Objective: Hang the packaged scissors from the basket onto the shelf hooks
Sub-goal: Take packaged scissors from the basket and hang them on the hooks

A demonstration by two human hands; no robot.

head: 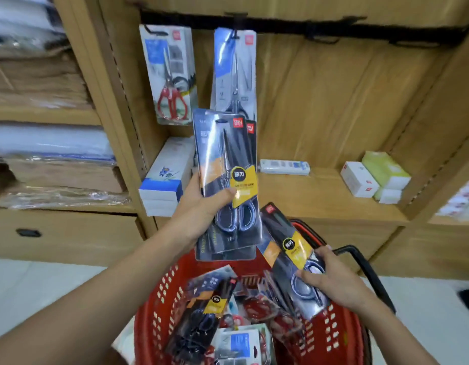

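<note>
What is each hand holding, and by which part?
The left hand grips a stack of scissor packs by the lower left edge, thumb across the front. The right hand grips one scissor pack at its handle end.

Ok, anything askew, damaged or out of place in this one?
Nothing looks damaged. The packs in the red basket lie jumbled at all angles, and the hung red-handled scissors pack tilts a little, possibly lens distortion.

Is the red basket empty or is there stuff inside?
Not empty: the red basket holds a jumbled pile of packaged scissors, reaching almost up to its rim.
</note>
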